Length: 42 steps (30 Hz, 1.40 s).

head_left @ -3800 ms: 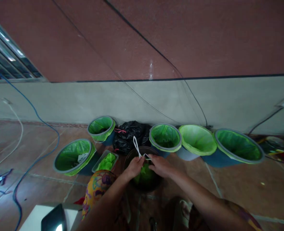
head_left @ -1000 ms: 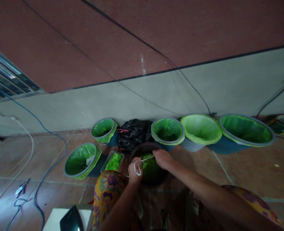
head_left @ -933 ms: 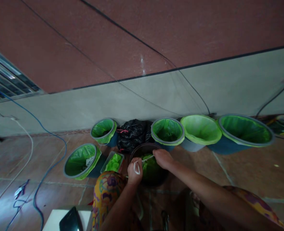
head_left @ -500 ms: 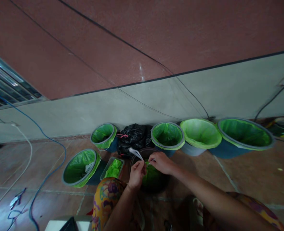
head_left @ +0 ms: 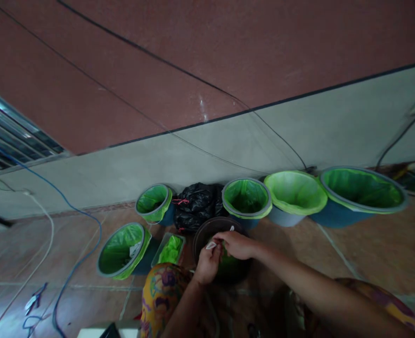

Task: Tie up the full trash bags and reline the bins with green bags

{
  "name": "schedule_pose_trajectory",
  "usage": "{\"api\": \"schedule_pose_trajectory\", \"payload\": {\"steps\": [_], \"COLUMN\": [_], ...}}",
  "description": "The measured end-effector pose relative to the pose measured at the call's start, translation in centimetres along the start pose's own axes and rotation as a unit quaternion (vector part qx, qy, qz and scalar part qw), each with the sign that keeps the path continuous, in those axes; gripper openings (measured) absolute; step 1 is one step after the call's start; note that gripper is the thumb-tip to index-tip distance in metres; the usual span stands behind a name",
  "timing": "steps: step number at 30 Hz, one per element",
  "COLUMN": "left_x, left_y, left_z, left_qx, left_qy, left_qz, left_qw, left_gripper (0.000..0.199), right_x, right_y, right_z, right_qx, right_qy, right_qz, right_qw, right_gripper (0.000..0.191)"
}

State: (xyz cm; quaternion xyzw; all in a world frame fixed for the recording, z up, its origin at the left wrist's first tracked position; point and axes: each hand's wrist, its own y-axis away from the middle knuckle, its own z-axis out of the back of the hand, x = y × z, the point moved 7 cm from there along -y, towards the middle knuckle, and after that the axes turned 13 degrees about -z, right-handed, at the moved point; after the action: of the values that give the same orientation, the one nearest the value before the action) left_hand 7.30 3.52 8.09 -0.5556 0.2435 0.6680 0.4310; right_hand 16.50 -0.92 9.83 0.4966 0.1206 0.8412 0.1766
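My left hand (head_left: 206,266) and my right hand (head_left: 238,245) meet over a dark round tub (head_left: 200,231), fingers pinched together. A thin white strip (head_left: 210,245) shows at the fingertips of my left hand. Another small white end (head_left: 232,228) pokes up behind my right hand; whether it is the same strip, I cannot tell. Green material (head_left: 230,270) lies in the tub below, partly hidden by my hands and in shadow. What exactly the fingers of my right hand grip is hidden.
Bins with green liners stand along the wall, among them a grey-rimmed bin (head_left: 263,212), a pale bin (head_left: 287,218) and a large blue bin (head_left: 341,217). A black bag (head_left: 198,204) sits behind the tub. Left are a clear container (head_left: 157,253) and a blue cable (head_left: 75,265).
The white strip stood up long from my left fingers; now only short white ends show. My hands have come closer together and slightly lower. The view has tilted a little.
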Motion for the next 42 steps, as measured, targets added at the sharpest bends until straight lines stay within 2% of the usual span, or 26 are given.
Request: {"api": "schedule_pose_trajectory", "payload": {"steps": [3,5,8,13,18,22,27,35,39,42], "left_x": [0.4,1.0,2.1,2.8,1.2,0.9,1.1,1.7,1.4,1.5], "left_y": [0.0,0.1,0.3,0.8,0.4,0.2,0.1,0.5,0.7,0.9], "left_z": [0.3,0.6,1.0,1.6,2.1,1.9,1.4,0.7,0.5,0.4], "left_qx": [-0.035,-0.069,-0.107,-0.167,-0.137,-0.128,-0.126,-0.117,-0.133,-0.137], "left_qy": [0.037,0.066,0.114,0.194,0.105,0.090,0.099,0.013,0.003,0.003], "left_qz": [0.021,0.061,0.128,0.181,0.134,0.124,0.090,0.043,0.026,0.047], "left_qw": [0.998,0.994,0.979,0.950,0.976,0.980,0.983,0.992,0.991,0.989], "left_gripper": [0.027,0.025,0.029,0.026,0.012,0.006,0.006,0.017,0.017,0.017], "right_x": [0.0,0.0,0.4,0.9,0.1,0.2,0.4,-0.2,-0.5,-0.6], "right_y": [0.2,0.4,0.7,0.9,0.8,1.0,1.1,0.6,0.2,0.0], "right_z": [0.2,1.0,2.1,1.8,1.1,0.8,0.7,1.1,0.8,0.4], "right_qx": [-0.052,-0.099,-0.133,-0.086,-0.063,-0.054,-0.045,-0.085,-0.076,-0.047], "right_qy": [0.127,0.191,0.203,0.183,0.219,0.243,0.249,0.218,0.207,0.200], "right_qz": [-0.006,-0.029,-0.044,-0.007,-0.030,-0.044,-0.054,-0.078,-0.077,-0.083], "right_qw": [0.991,0.976,0.969,0.979,0.973,0.968,0.966,0.969,0.972,0.975], "right_gripper": [0.027,0.023,0.022,0.020,0.021,0.024,0.026,0.030,0.031,0.028]}}
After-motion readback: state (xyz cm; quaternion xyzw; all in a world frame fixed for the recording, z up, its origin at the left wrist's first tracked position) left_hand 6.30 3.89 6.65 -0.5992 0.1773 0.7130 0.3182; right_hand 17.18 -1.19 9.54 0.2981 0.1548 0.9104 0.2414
